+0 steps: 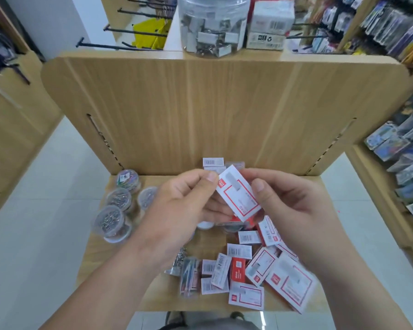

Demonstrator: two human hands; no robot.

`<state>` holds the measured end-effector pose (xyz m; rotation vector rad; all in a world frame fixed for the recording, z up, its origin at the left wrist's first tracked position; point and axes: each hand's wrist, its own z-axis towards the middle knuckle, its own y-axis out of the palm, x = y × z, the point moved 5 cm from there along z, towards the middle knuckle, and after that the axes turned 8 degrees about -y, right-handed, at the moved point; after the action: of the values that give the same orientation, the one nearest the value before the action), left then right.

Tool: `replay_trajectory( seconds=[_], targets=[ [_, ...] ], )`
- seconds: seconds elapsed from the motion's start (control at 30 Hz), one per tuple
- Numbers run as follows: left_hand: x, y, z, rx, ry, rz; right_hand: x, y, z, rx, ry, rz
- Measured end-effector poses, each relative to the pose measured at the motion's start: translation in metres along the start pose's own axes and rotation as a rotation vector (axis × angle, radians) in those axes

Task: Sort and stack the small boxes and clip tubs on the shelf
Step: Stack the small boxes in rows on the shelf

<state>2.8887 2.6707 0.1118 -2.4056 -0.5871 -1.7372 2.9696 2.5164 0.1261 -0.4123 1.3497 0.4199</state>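
A: Since held two-handed, confirm box (pixel 237 196) position.
B: Above shelf (pixel 210 244), centre. Long axis slanted far-left to near-right. Grips: left hand (pixel 184 206) pinching far corner, right hand (pixel 293 210) curled round right edge.
A: Target stack (pixel 214 162)?
B: Just behind box, at back panel (pixel 200 110). Likely needs squaring first.

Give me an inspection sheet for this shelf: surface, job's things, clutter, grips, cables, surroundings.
Surface: wooden shelf, partly covered.
Job's things: held box above the shelf; loose boxes jumbled front right; clip tubs grouped at left; a few stacked boxes by the back panel.
Clutter: clear packets among the loose boxes.
Grips: left hand and right hand both pinch the held box.
Cables: nothing seen.
Surroundings: clear jar and cartons on the upper ledge; hanging goods on the right racks; pale tiled floor.
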Motion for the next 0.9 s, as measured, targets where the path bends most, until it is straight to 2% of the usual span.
replay_trajectory(
  seconds=[0.07, 0.17, 0.33, 0.47, 0.57, 0.67, 0.73, 0.8, 0.9],
  targets=[
    [0.000, 0.006, 0.002, 0.001, 0.016, -0.017, -0.002, -0.004, -0.003, -0.002, 0.039, 0.060],
    [-0.003, 0.023, 0.012, -0.007, -0.012, -0.037, -0.004, -0.013, -0.008, 0.051, 0.051, 0.018],
    [-0.022, 0.052, 0.044, 0.038, 0.034, 0.227, 0.023, -0.115, -0.011, 0.399, 0.071, -0.373],
    [-0.042, 0.078, 0.054, 0.000, 0.165, 0.533, 0.068, -0.191, -0.005, 0.517, 0.209, -0.505],
    [-0.058, 0.095, 0.055, -0.021, 0.261, 0.766, 0.124, -0.208, 0.008, 0.465, 0.332, -0.530],
    [-0.076, 0.098, 0.051, 0.039, 0.288, 0.914, 0.169, -0.215, 0.017, 0.444, 0.391, -0.510],
    [-0.084, 0.100, 0.044, 0.092, 0.296, 0.950, 0.178, -0.217, 0.026, 0.450, 0.366, -0.495],
    [-0.085, 0.115, 0.035, 0.133, 0.359, 1.002, 0.184, -0.219, 0.035, 0.379, 0.364, -0.513],
    [-0.093, 0.154, 0.033, 0.086, 0.432, 1.154, 0.188, -0.221, 0.028, 0.304, 0.398, -0.456]
  ],
)
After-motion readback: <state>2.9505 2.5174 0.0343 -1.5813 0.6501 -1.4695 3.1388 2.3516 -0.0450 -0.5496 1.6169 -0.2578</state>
